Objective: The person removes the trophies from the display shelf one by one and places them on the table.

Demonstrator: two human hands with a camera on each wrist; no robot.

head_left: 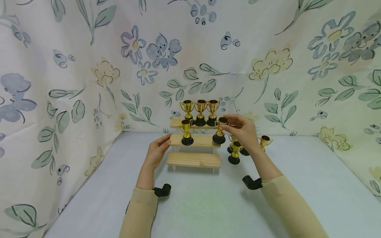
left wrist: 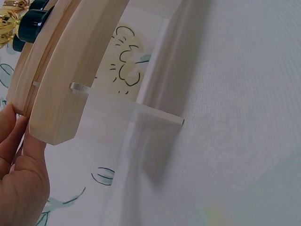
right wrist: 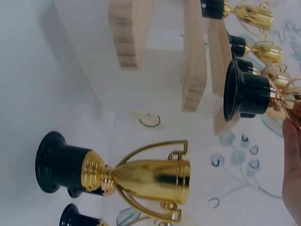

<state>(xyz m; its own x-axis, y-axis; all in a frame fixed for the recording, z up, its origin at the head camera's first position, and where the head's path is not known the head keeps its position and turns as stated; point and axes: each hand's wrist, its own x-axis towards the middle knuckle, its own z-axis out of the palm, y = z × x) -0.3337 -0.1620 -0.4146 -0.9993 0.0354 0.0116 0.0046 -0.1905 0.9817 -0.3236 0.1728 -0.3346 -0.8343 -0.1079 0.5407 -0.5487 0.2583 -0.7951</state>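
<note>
My right hand (head_left: 244, 132) pinches a gold trophy cup (head_left: 220, 133) by its upper part. Its black round base (right wrist: 254, 94) hangs just above the right end of the middle wooden shelf (head_left: 197, 140), with a gap between them in the right wrist view. My left hand (head_left: 155, 152) holds the left end of that shelf between thumb and fingers (left wrist: 35, 146). Another gold trophy (head_left: 187, 132) stands upright near the middle shelf's left end. Three trophies (head_left: 200, 112) stand side by side on the top shelf (head_left: 175, 123).
The lowest wooden shelf (head_left: 193, 159) sits in front on clear legs. Several trophies stand on the white table (head_left: 190, 205) to the right, including a front one (head_left: 234, 153) and one farther right (head_left: 264, 142). A floral cloth (head_left: 190, 49) hangs behind.
</note>
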